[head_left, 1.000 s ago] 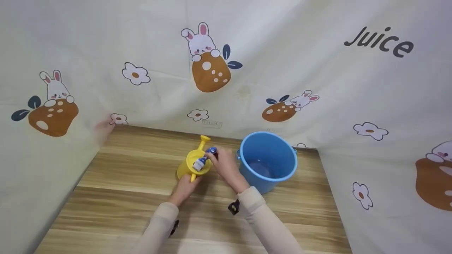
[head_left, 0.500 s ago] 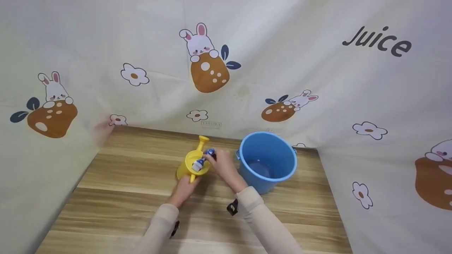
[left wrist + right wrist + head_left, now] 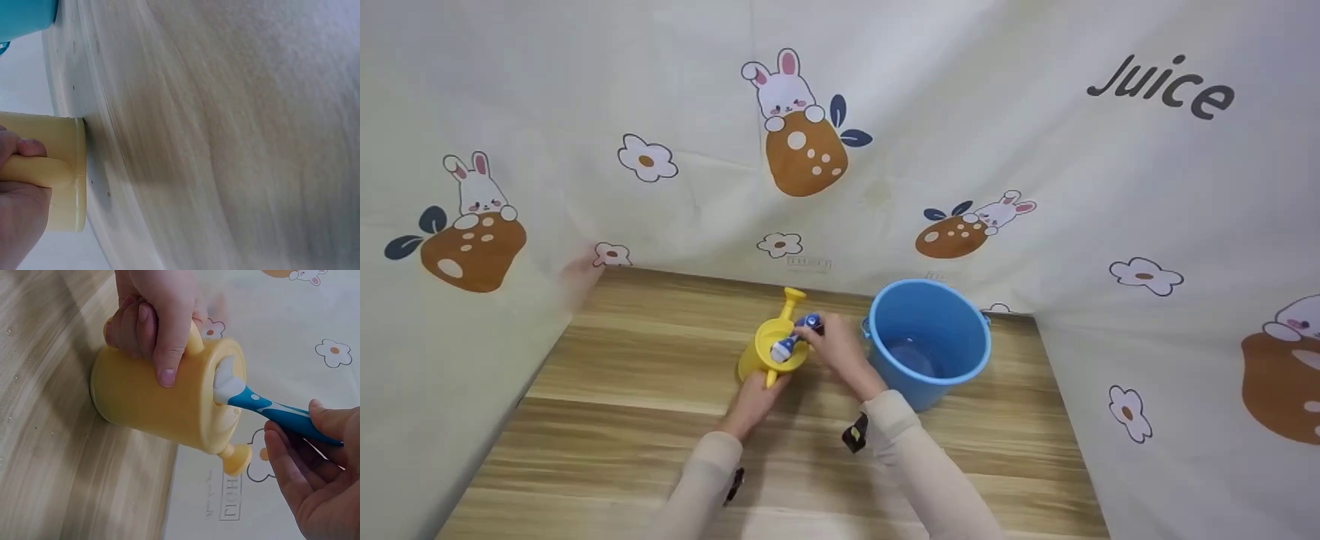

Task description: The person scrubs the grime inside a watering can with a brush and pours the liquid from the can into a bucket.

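A yellow watering can (image 3: 756, 356) stands on the wood-patterned surface, its spout pointing toward the back wall. My left hand (image 3: 751, 401) grips the can's handle (image 3: 39, 170); in the right wrist view the fingers curl round it and the thumb lies along the can's side. My right hand (image 3: 840, 349) holds a blue-and-white brush (image 3: 270, 408) by its handle, between thumb and fingers. The brush's white head (image 3: 226, 381) is at the can's open mouth, partly inside the rim. Whether the bristles touch the inner wall is hidden.
Close to the right of my right hand stands a blue bucket (image 3: 926, 394), with a little clear liquid or shine at its bottom. A pale cloth (image 3: 697, 217) printed with rabbits and flowers hangs behind and at both sides. Small droplets dot the wooden surface (image 3: 45, 439).
The brush and my right hand have shifted only slightly at the can's mouth, back and forth. Both hands keep their holds, and the bucket stays in place.
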`<control>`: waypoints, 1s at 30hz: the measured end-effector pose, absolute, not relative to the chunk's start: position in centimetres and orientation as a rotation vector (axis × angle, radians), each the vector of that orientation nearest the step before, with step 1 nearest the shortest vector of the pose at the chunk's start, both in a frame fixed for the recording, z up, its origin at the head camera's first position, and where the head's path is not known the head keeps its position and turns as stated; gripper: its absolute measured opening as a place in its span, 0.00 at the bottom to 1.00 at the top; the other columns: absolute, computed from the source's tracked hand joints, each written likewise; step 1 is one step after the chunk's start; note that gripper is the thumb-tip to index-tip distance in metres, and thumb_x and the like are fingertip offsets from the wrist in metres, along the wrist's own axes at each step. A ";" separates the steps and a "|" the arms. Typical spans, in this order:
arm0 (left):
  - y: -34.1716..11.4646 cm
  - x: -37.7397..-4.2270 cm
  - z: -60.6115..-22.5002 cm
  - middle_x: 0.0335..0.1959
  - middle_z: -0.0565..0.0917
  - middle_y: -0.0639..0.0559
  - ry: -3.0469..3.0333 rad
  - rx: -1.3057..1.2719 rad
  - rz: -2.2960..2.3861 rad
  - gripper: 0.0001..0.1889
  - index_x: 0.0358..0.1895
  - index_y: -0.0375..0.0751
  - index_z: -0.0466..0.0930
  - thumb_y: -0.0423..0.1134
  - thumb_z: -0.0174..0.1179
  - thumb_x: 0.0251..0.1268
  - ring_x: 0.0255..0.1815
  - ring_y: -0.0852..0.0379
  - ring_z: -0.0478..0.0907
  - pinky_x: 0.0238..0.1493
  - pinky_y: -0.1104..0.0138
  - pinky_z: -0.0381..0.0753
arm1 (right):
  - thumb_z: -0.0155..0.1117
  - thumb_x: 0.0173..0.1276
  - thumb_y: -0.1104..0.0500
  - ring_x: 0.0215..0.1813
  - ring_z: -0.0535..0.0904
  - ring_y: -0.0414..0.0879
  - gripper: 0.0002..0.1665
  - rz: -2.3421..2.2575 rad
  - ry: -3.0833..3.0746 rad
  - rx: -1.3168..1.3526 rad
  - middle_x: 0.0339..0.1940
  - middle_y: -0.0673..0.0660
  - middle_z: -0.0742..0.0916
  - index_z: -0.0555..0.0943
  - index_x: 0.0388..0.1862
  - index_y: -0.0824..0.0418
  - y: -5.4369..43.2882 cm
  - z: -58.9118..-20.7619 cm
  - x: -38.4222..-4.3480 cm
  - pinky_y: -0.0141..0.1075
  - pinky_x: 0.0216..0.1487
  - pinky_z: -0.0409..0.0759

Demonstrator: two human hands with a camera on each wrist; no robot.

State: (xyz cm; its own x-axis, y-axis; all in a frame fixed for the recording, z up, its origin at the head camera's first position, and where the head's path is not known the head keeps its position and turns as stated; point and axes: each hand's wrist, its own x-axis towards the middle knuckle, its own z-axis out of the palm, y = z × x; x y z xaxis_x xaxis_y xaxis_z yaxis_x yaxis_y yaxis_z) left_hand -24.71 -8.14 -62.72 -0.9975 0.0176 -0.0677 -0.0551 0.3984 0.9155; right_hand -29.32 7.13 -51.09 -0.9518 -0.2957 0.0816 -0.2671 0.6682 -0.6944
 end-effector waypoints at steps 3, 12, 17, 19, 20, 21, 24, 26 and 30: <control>-7.6 -24.7 -62.7 0.14 0.63 0.60 2.585 0.026 1.637 0.19 0.19 0.48 0.64 0.40 0.54 0.72 0.17 0.62 0.60 0.22 0.69 0.62 | 0.66 0.70 0.56 0.38 0.82 0.41 0.12 -1.076 2.847 -0.555 0.39 0.57 0.90 0.87 0.44 0.63 7.1 -51.8 -29.0 0.33 0.40 0.82; -7.4 -24.6 -62.5 0.16 0.64 0.58 2.566 -0.043 1.658 0.15 0.23 0.44 0.69 0.39 0.55 0.72 0.18 0.62 0.63 0.24 0.70 0.64 | 0.67 0.68 0.60 0.50 0.86 0.49 0.11 -0.885 2.827 -0.761 0.46 0.56 0.90 0.87 0.47 0.61 7.5 -52.0 -28.5 0.37 0.52 0.84; -7.4 -24.5 -62.2 0.15 0.65 0.59 2.572 -0.007 1.618 0.16 0.22 0.45 0.68 0.40 0.54 0.72 0.17 0.62 0.62 0.22 0.70 0.64 | 0.67 0.68 0.61 0.48 0.87 0.48 0.09 -0.821 2.825 -0.899 0.45 0.56 0.90 0.88 0.46 0.60 8.1 -51.5 -28.6 0.36 0.52 0.83; -7.2 -24.5 -62.0 0.15 0.65 0.59 2.577 0.024 1.571 0.17 0.21 0.47 0.67 0.41 0.54 0.72 0.16 0.62 0.62 0.21 0.69 0.63 | 0.67 0.68 0.59 0.47 0.87 0.48 0.09 -0.812 2.827 -0.908 0.44 0.56 0.90 0.88 0.45 0.60 8.3 -51.3 -28.8 0.36 0.50 0.84; -7.2 -24.5 -62.0 0.14 0.65 0.59 2.585 0.039 1.542 0.17 0.20 0.47 0.66 0.41 0.54 0.72 0.16 0.62 0.62 0.21 0.69 0.63 | 0.67 0.68 0.58 0.46 0.87 0.47 0.10 -0.802 2.829 -0.905 0.43 0.56 0.90 0.88 0.45 0.59 8.4 -51.2 -28.8 0.35 0.49 0.84; -7.1 -24.5 -61.9 0.14 0.64 0.60 2.593 0.052 1.516 0.18 0.20 0.48 0.66 0.42 0.54 0.72 0.16 0.62 0.62 0.20 0.69 0.63 | 0.67 0.68 0.57 0.46 0.87 0.47 0.10 -0.797 2.828 -0.896 0.43 0.56 0.90 0.88 0.45 0.59 8.5 -51.2 -28.9 0.34 0.48 0.84; -7.0 -24.5 -62.0 0.14 0.64 0.60 2.597 0.064 1.490 0.18 0.20 0.49 0.65 0.43 0.53 0.72 0.16 0.62 0.61 0.21 0.69 0.63 | 0.67 0.68 0.54 0.45 0.87 0.47 0.12 -0.805 2.815 -0.864 0.43 0.55 0.90 0.87 0.46 0.58 8.8 -51.1 -29.1 0.33 0.46 0.83; -7.0 -24.6 -62.1 0.14 0.64 0.60 2.593 0.063 1.507 0.18 0.20 0.49 0.65 0.44 0.53 0.73 0.16 0.62 0.61 0.21 0.69 0.63 | 0.67 0.68 0.54 0.45 0.87 0.46 0.12 -0.832 2.813 -0.860 0.43 0.55 0.91 0.87 0.46 0.58 9.0 -51.0 -29.1 0.33 0.46 0.83; -7.1 -24.6 -62.3 0.14 0.63 0.60 2.563 0.080 1.576 0.19 0.20 0.49 0.66 0.45 0.54 0.73 0.16 0.62 0.60 0.21 0.69 0.62 | 0.67 0.68 0.54 0.45 0.87 0.46 0.12 -0.923 2.805 -0.845 0.43 0.55 0.91 0.88 0.45 0.58 9.4 -50.8 -29.1 0.35 0.47 0.84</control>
State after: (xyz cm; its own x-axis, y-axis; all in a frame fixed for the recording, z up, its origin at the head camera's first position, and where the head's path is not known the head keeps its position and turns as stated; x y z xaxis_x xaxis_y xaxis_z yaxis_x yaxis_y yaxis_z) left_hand -24.58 -7.11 -62.30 -0.9900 0.1138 -0.0835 -0.0232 0.4526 0.8914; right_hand -29.15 9.41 -50.79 -0.8462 -0.5231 0.1012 -0.4810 0.6683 -0.5675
